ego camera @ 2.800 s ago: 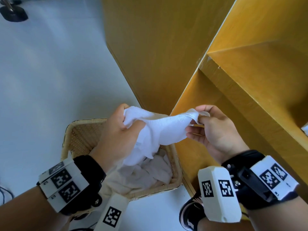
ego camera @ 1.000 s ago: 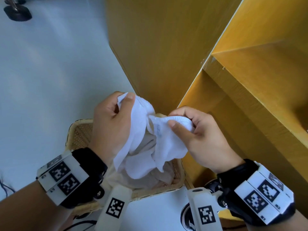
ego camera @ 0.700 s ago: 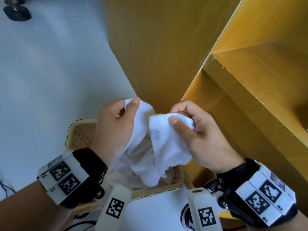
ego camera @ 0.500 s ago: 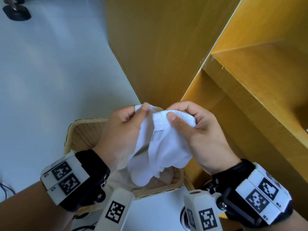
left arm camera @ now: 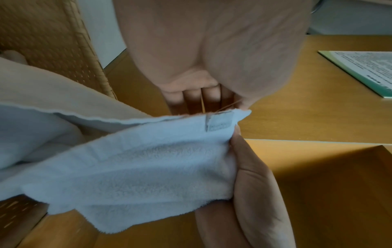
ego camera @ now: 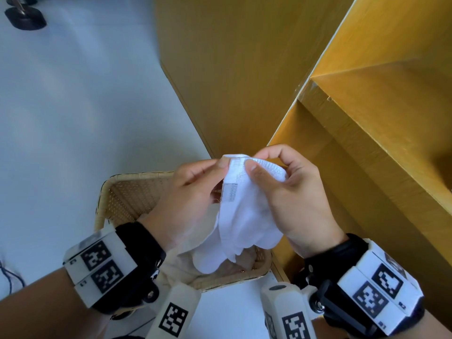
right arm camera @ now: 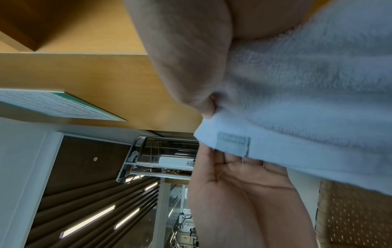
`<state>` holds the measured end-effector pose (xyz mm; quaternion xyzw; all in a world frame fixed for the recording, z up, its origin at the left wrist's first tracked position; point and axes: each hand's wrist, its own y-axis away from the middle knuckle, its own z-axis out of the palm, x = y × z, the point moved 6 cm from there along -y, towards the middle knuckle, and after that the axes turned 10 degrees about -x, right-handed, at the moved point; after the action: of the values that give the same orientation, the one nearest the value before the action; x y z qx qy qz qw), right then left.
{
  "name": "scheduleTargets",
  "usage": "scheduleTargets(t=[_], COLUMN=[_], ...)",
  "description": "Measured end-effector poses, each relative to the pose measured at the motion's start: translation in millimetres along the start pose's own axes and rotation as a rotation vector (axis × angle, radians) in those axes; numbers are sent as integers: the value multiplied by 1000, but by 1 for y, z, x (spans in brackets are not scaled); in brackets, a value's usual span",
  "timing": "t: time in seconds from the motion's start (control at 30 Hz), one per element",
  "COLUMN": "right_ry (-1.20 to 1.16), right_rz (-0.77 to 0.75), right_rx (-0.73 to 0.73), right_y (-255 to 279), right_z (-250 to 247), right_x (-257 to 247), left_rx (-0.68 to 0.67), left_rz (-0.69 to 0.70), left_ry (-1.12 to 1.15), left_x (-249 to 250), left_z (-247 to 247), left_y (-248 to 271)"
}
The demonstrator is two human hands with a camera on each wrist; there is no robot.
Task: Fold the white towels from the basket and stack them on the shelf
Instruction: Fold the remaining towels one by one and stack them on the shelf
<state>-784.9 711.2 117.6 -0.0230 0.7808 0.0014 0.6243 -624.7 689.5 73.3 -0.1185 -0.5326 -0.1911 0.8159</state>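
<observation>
Floor (ego camera: 73, 106): one pale, smooth surface filling the left of the head view; one dark round stand base (ego camera: 24, 19) sits at its far left corner.
Basket (ego camera: 127, 192): one, woven and tan, on the floor just beside the shelf unit; its perforated wall also shows in both wrist views. Cream cloth (ego camera: 176, 267) lies bunched inside; how many pieces cannot be told.
Left hand (ego camera: 186, 199): one, thumb and fingers pinching the top edge of the towel, just left of the sewn label.
White towel (ego camera: 244, 216): one in hand, held above the basket between the two hands, top edge gathered, the rest hanging down with its lower end over the basket opening. Fleecy pile shows in the wrist views.
Label (ego camera: 231, 192): one small tab sewn at the towel's top edge.
Right hand (ego camera: 288, 199): one, thumb on the near face of the towel, fingers curled over the top edge, touching the left hand's fingertips.
Shelf unit (ego camera: 367, 143): one, yellow-brown wood grain, with boards stepping out to the right.
Printed sheet (left arm camera: 364, 70): one, green-edged, lying flat on a shelf board.
Room: dark slatted wall with strip lights (right arm camera: 89, 218), and one metal frame (right arm camera: 148, 159) beyond the shelf.
</observation>
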Motion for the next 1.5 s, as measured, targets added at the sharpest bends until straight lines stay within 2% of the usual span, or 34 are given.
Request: scheduleTargets(t=[0.17, 0.23, 0.33, 0.47, 0.57, 0.7, 0.9, 1.03, 1.2, 1.5], right_ry=[-15, -37, -19, 234, 253, 200, 214, 229, 364, 635], right_rz=[37, 41, 48, -57, -131, -144, -64, -62, -36, 12], right_rx=[29, 26, -3, -168, -313, -419, -437, -443, -416, -380], right_y=[0, -1, -2, -2, 2, 6, 8, 9, 10, 16], right_z=[0, 2, 4, 13, 23, 24, 16, 9, -6, -35], right_x=[3, 4, 5, -4, -11, -10, -3, 0, 8, 21], left_rx=[-44, -56, 16, 153, 193, 274, 416, 499, 590, 674], left_rz=[65, 117, 172, 166, 166, 140, 104, 82, 39, -39], left_ry=[-137, -288, -454, -529, -599, -561, -514, -489, -400, -266], left_x=[5, 12, 20, 28, 34, 34, 37, 35, 28, 16], left_z=[2, 5, 5, -5, -12, -31, -62, -82, -111, -148], left_y=[2, 3, 3, 2, 2, 0, -2, 0, 4, 16])
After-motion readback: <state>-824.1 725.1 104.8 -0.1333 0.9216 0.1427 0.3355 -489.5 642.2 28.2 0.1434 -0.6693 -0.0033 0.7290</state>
